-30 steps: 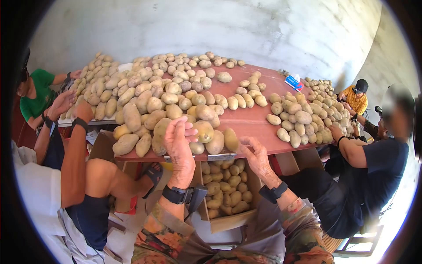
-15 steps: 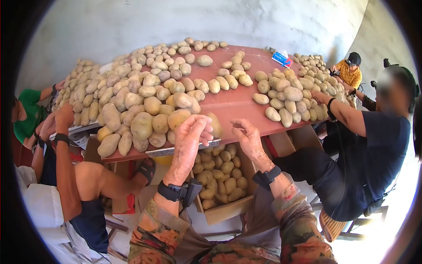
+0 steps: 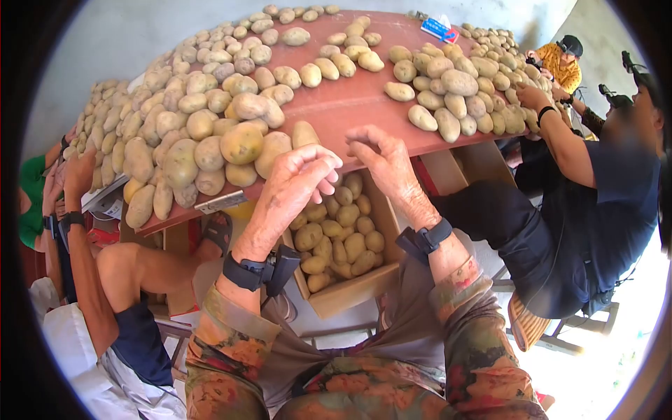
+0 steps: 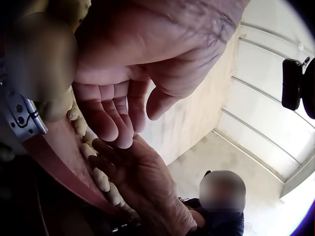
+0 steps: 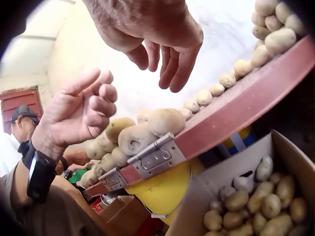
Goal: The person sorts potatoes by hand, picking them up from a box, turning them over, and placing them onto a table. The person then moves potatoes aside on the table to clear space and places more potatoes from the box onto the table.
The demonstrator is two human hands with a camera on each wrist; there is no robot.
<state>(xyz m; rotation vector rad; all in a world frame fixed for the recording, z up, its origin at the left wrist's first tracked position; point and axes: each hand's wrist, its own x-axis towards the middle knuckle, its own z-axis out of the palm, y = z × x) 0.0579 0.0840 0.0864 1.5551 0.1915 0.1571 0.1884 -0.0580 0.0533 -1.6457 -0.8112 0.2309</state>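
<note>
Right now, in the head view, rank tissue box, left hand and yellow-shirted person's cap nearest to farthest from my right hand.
1. Left hand, just left of the right hand.
2. Tissue box, across the table.
3. Cap, farther off, upper right.

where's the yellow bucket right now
In the right wrist view, the yellow bucket is low centre, under the table edge, just left of the cardboard box holding potatoes.

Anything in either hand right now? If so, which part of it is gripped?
Nothing is held: the left hand and the right hand are both empty.
</note>
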